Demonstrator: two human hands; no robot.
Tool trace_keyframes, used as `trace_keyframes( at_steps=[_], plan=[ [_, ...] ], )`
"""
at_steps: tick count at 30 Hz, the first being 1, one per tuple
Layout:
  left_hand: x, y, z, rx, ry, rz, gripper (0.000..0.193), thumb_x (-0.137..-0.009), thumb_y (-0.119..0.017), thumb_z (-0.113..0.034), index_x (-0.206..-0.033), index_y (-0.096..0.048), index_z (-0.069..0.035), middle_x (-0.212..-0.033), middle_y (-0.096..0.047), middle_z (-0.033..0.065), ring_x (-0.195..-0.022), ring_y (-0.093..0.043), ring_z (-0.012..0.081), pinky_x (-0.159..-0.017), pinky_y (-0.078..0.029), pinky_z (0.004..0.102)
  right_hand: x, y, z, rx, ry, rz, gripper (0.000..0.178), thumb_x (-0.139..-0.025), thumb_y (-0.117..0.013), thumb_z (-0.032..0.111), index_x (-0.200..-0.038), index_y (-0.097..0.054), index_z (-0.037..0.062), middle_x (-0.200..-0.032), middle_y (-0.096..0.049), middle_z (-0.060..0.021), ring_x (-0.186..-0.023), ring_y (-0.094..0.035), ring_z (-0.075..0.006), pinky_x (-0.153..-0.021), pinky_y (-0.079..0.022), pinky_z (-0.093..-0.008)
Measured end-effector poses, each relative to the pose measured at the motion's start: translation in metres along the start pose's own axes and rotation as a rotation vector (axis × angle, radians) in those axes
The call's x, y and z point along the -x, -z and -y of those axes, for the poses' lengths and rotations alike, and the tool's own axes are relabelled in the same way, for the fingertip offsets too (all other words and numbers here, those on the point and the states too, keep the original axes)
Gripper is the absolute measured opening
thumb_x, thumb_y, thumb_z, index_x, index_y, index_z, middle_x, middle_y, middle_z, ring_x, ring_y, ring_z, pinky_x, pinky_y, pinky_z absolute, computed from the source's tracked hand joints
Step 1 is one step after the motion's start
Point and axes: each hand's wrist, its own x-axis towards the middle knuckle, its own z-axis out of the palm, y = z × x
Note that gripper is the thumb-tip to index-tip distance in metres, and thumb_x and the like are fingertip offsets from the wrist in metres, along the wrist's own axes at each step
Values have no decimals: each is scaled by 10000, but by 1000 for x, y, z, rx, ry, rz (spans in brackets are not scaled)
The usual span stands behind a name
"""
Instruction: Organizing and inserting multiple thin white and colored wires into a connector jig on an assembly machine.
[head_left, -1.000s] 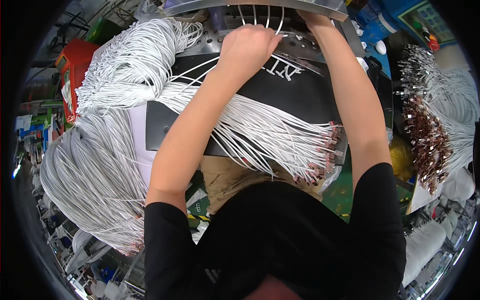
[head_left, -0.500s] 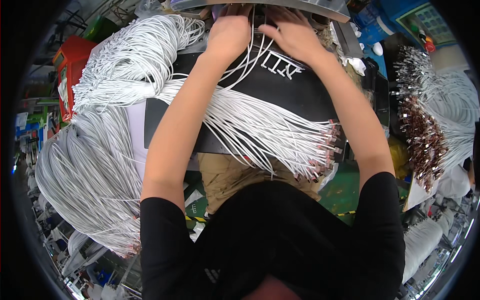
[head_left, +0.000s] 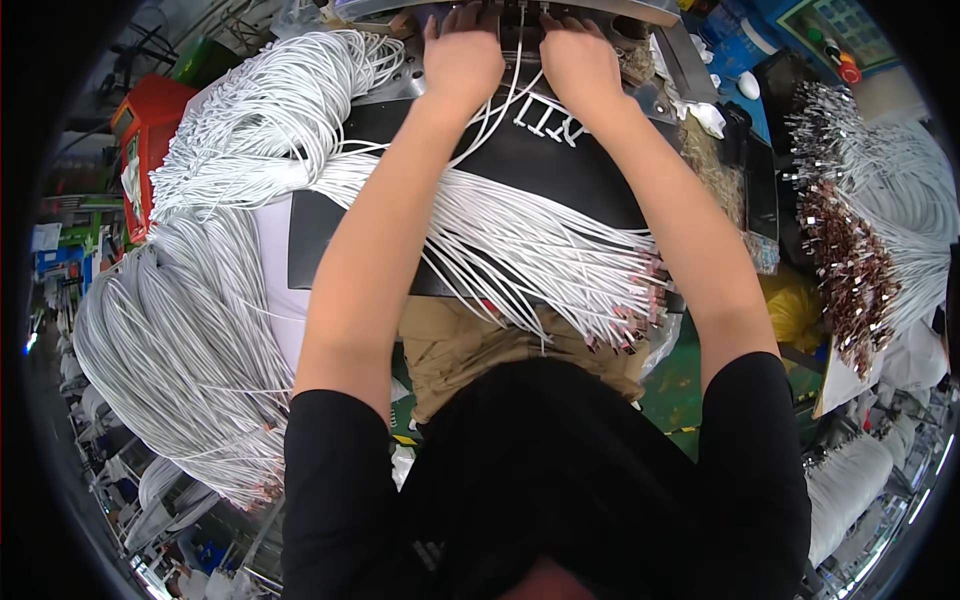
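My left hand reaches to the front of a metal machine at the far edge, fingers forward and slightly spread. My right hand lies opposite, its fingers also stretched forward and apart. Their tips are partly hidden by the machine. Between the hands, a white cable runs up into the machine, and I cannot make out its end. Neither hand visibly grips a cable. Small branched white plastic pieces lie on the black work surface, beside my right wrist.
A bundle of white cables with reddish-metallic ends crosses the surface below my forearms. Coiled white cables are piled at the left, above grey-white cables hanging down. A red box stands farther left. More cables lie at the right.
My right hand has moved left and its fingers have drawn in from a wider spread. My left hand has shifted slightly right. The cable between them now runs straighter into the machine.
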Motion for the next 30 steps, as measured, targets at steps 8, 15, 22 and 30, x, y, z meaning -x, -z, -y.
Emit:
trace_keyframes(
  at_steps=[8,15,22,30],
  plan=[
    [242,-62,71,1689,-351,372,323,-1007,-593,-259,-891,-651,36,-809,-697,130,-763,-676,190,-680,-527,302,209,137,-72,-727,-572,-607,263,-1038,-520,176,-1047,-709,-7,-937,-693,-52,-809,-617,-116,-736,-494,-250],
    [328,-170,86,2132,547,-249,294,-1023,-571,-318,-985,-615,-30,-903,-678,103,-770,-645,191,-686,-512,309,414,107,-11,-595,-714,228,140,-814,-621,-18,-950,-604,-43,-868,-631,-124,-835,-661,-233,-743,-538,-356],
    [318,-219,124,1916,608,-318,205,-1023,-575,-248,-1027,-604,-44,-940,-675,67,-807,-642,175,-726,-522,292,435,73,-5,-949,-952,459,730,-716,-646,-146,-1389,-388,-35,-1415,-395,-192,-1217,-574,-298,-851,-553,-394],
    [318,-227,130,1946,658,-347,190,-1013,-596,-231,-1033,-588,-43,-947,-686,70,-825,-656,166,-709,-530,287,374,102,12,-1060,-853,322,625,-790,-671,-79,-1365,-446,16,-1255,-559,-106,-1127,-556,-223,-926,-491,-361]
  ],
)
